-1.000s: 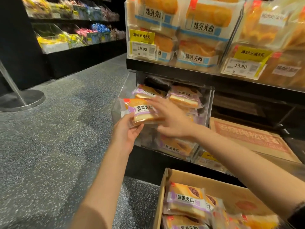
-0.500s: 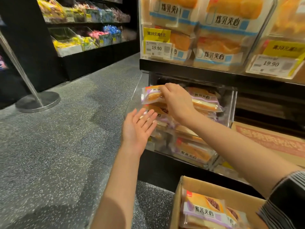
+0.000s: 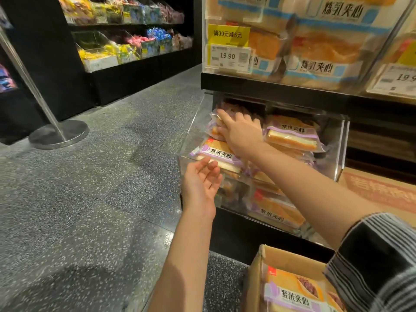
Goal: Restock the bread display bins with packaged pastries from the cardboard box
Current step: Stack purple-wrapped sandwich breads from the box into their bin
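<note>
right hand (image 3: 242, 131) flat on a pastry pack (image 3: 216, 126) up top in the clear bin (image 3: 337, 140), left hand (image 3: 200, 183) empty with loose fingers at its front edge, shelf (image 3: 270, 88) hangs just above, cardboard box (image 3: 254, 275) down below

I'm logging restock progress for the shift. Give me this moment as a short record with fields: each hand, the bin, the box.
right hand: fingers extended, pressing a pastry pack onto the stack at the bin's back left
left hand: open, palm up, empty, at the bin's front edge
bin: clear plastic bin, holds several purple-label packs in stacks
cardboard box: open on the floor, packs still inside
price tag: reads 19.90, on the shelf above
</note>
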A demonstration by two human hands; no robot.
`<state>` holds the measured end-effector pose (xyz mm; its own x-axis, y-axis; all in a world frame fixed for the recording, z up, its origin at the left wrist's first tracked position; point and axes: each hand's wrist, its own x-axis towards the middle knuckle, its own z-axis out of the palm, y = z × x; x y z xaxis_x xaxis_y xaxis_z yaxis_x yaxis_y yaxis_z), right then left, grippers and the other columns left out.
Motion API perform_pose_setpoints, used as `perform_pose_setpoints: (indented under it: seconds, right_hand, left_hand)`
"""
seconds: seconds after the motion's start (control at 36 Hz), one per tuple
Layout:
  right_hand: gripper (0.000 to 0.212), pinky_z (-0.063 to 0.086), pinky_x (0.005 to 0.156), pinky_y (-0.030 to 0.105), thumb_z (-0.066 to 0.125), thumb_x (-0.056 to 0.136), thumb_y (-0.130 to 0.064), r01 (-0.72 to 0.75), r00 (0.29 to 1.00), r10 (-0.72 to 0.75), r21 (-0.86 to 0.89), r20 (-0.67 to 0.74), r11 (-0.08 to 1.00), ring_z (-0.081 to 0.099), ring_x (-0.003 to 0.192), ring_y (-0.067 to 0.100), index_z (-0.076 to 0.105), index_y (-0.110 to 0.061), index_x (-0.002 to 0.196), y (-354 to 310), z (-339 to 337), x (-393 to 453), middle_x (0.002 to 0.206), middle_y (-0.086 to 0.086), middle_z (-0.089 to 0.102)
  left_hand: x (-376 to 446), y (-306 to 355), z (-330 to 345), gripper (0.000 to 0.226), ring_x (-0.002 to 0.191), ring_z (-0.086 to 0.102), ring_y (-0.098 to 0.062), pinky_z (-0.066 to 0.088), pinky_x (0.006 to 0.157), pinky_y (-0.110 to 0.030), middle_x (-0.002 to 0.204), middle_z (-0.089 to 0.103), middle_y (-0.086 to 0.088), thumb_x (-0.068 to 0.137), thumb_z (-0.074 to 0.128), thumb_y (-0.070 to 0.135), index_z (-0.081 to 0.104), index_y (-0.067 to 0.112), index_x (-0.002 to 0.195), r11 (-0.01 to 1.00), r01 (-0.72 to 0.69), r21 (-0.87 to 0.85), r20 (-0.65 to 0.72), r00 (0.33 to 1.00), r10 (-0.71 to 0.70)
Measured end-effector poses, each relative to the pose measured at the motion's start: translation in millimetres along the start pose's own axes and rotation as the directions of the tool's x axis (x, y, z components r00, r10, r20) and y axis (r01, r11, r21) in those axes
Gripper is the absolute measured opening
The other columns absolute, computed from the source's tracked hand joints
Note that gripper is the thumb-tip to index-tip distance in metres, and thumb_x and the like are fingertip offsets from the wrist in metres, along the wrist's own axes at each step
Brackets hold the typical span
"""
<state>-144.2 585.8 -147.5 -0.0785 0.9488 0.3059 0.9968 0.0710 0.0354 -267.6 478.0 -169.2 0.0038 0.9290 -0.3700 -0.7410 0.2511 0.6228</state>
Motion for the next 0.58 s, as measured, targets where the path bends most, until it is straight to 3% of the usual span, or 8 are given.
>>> perform_pose_setpoints:
  seconds: [0.14, 0.22, 0.28, 0.36, 0.47, 0.58]
  right_hand:
    - [0.048, 0.033, 0.099, 0.046, 0.025, 0.103, -0.044, 0.008, 0.997, -0.009, 0.016, 0.071, 1.0, 0.045, 0.122, 0.035, 0.023, -0.027, 0.148, 2.6, -5.8, 5.0, 0.137, 0.016, 0.046]
    - [0.061, 0.029, 0.104, 0.047, 0.029, 0.1, -0.053, 0.01, 0.99, -0.019, 0.065, 0.138, 0.998, 0.039, 0.129, 0.037, 0.009, -0.031, 0.153, 1.7, -12.3, 2.0, 0.143, 0.018, 0.04]
    - [0.068, 0.026, 0.108, 0.046, 0.034, 0.099, -0.053, 0.048, 0.993, -0.058, 0.095, 0.104, 0.994, 0.033, 0.134, 0.036, -0.002, -0.033, 0.153, 1.1, -22.0, -5.0, 0.147, 0.019, 0.034]
    - [0.058, 0.018, 0.115, 0.038, 0.038, 0.102, -0.037, 0.078, 0.997, -0.08, 0.207, 0.002, 0.975, 0.022, 0.142, 0.03, 0.015, -0.025, 0.154, 1.8, -39.1, -23.6, 0.154, 0.014, 0.024]
    - [0.039, 0.031, 0.106, 0.035, 0.045, 0.099, -0.017, 0.123, 0.992, -0.117, 0.312, -0.037, 0.942, 0.038, 0.134, 0.027, 0.048, -0.014, 0.139, 16.1, -56.2, -65.8, 0.146, 0.011, 0.041]
    - [0.045, 0.046, 0.099, 0.034, 0.048, 0.094, -0.002, 0.128, 0.991, -0.129, 0.421, -0.028, 0.898, 0.054, 0.12, 0.019, 0.05, -0.017, 0.137, 38.9, -72.6, -122.6, 0.131, 0.005, 0.058]
  left_hand:
    - [-6.4, -2.1, 3.2, 0.024, 0.058, 0.055, -0.008, 0.047, 0.061, -0.02, 0.064, 0.061, 0.002, 0.096, 0.043, 0.014, 0.061, 0.014, 0.08, 0.986, -0.041, 0.162, 0.029, 0.999, 0.037]
    - [-10.6, -0.4, 2.3, 0.02, 0.056, 0.056, -0.007, 0.047, 0.06, -0.02, 0.067, 0.062, 0.001, 0.095, 0.046, 0.012, 0.061, 0.014, 0.083, 0.955, -0.063, 0.291, 0.059, 0.997, 0.048]
    - [-14.5, -1.2, 2.7, 0.014, 0.059, 0.056, -0.01, 0.047, 0.062, -0.021, 0.072, 0.062, -0.002, 0.094, 0.049, 0.012, 0.061, 0.012, 0.087, 0.92, -0.078, 0.385, 0.093, 0.995, 0.045]
    - [-21.4, -6.6, 2.8, 0.013, 0.061, 0.056, -0.012, 0.047, 0.062, -0.023, 0.075, 0.062, -0.004, 0.094, 0.05, 0.011, 0.059, 0.013, 0.085, 0.849, -0.094, 0.52, 0.156, 0.988, 0.014]
    - [-31.2, -19.3, 1.3, 0.014, 0.069, 0.061, -0.012, 0.048, 0.066, -0.025, 0.08, 0.064, -0.002, 0.096, 0.049, 0.014, 0.058, 0.018, 0.086, 0.672, -0.169, 0.721, 0.263, 0.964, -0.039]
    - [-40.1, -36.0, -1.6, 0.016, 0.072, 0.063, -0.01, 0.05, 0.073, -0.03, 0.08, 0.06, 0.004, 0.097, 0.049, 0.018, 0.053, 0.027, 0.085, 0.4, -0.333, 0.854, 0.389, 0.919, -0.064]
